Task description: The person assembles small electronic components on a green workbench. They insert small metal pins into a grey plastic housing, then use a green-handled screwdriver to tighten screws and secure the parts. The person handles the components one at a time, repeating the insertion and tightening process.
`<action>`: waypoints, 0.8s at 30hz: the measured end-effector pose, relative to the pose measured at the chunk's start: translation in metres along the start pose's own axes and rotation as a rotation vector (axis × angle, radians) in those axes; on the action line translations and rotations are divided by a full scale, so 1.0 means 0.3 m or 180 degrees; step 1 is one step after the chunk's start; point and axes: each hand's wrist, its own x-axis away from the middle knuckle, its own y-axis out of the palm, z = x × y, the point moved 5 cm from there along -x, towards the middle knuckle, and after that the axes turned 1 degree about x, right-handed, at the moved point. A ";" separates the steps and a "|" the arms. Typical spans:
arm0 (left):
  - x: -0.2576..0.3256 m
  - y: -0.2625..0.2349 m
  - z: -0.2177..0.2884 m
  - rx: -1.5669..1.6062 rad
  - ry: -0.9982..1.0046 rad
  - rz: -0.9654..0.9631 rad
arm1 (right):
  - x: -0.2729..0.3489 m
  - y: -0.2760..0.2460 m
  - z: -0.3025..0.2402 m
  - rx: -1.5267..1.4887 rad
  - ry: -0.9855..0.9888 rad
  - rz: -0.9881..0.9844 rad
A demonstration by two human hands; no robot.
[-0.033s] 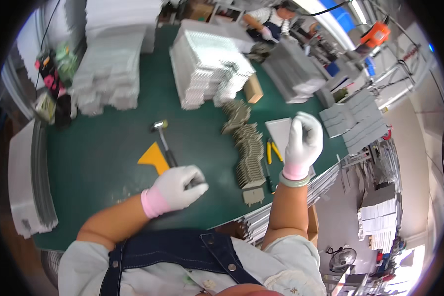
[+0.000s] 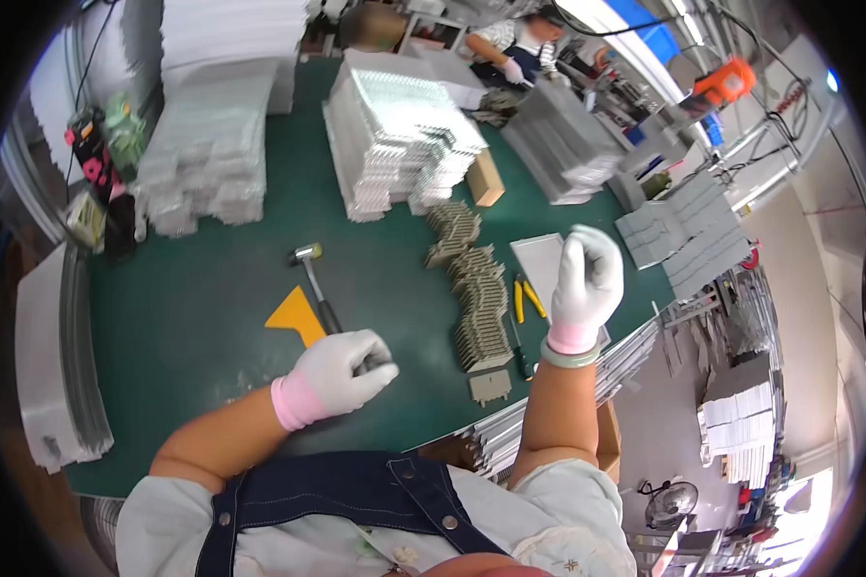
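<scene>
My left hand [image 2: 342, 377], in a white glove with a pink cuff, hovers low over the table with its fingers curled toward the thumb. Anything inside that curl is too dark to make out. Just beyond it lie a hammer [image 2: 316, 279] with a dark grip and a yellow scraper [image 2: 296, 314]. My right hand [image 2: 587, 279], gloved alike, is raised at the right with fingers bent in to the thumb; what they enclose is hidden. Beside it are yellow-handled pliers [image 2: 527, 300], a pale flat panel [image 2: 539, 258] and a row of grey-beige ribbed parts [image 2: 481, 322]. One similar part [image 2: 490, 387] lies separately at the row's near end.
Stacks of white sheets [image 2: 207, 144] and silvery panels [image 2: 394, 125] stand along the far side of the green table [image 2: 192, 288]. A small cardboard-coloured block [image 2: 486, 180] sits beside them. More panels [image 2: 58, 356] line the left edge. Another person [image 2: 520, 53] works at the back.
The whole view has shifted slightly, with the far stacks sitting a little lower and further left. Both hands keep nearly the same pose.
</scene>
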 end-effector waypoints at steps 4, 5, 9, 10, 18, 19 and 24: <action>-0.004 0.003 0.015 0.0500 -0.0501 -0.0284 | 0.090 -0.106 -0.031 0.0280 -0.0042 -0.0142; -0.001 -0.005 0.014 0.0565 -0.0573 -0.0300 | 0.124 -0.128 -0.062 0.0301 -0.0141 0.0101; -0.035 -0.080 0.109 0.0145 0.0712 0.0164 | 0.137 -0.314 -0.049 -0.0216 0.0145 0.1685; -0.053 -0.107 0.170 -0.0111 0.0958 0.0225 | 0.091 -0.352 -0.026 -0.0431 0.0515 0.2159; -0.215 -0.121 0.748 0.0765 0.2781 0.0483 | -0.413 -0.088 0.008 -0.2978 0.1430 -0.1312; -0.222 -0.116 0.789 0.0901 0.2595 0.0515 | -0.420 -0.033 -0.031 -0.3267 0.1471 -0.1653; -0.179 -0.079 0.753 0.1166 0.1902 0.0042 | -0.350 0.085 -0.220 -0.3505 0.1141 -0.2179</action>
